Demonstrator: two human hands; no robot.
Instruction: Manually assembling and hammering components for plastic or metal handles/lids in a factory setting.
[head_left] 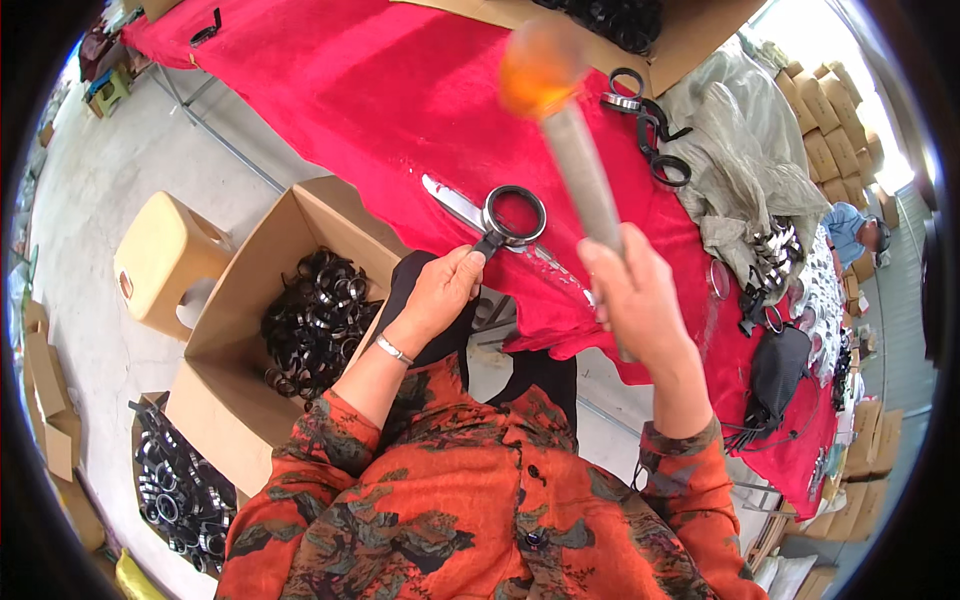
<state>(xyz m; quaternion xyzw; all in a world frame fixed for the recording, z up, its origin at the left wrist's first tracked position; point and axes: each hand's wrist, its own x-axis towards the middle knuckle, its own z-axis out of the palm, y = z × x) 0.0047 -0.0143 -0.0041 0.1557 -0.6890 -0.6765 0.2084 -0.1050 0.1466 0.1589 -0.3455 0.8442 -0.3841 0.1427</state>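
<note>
A person in an orange patterned shirt is sitting at a table draped in a red cloth (380,90), looking down at both hands. The left hand (440,290) is resting at the cloth's near edge, thumb and fingers pinching the dark stub of a black ring clamp (513,214) that is lying flat on the cloth just beyond the fingertips. A bracelet is circling that wrist, and the forearm is angling up from the lower left. The right hand (632,295) is raised to the right of the clamp, fingers wrapping tight around the grey handle of a mallet (560,110). Its orange head is blurring high above the cloth, beyond the clamp.

If the mallet is coming down, the risks are a blow landing off the ring and onto the left fingers, which are sitting very close to it, or the clamp skidding on the soft cloth. A metal blade (452,202) is lying just left of the clamp, also within range.

An open box (300,215) full of black rings is standing left of the cloth's near edge. More clamps (650,125) are lying farther back on the cloth.
</note>
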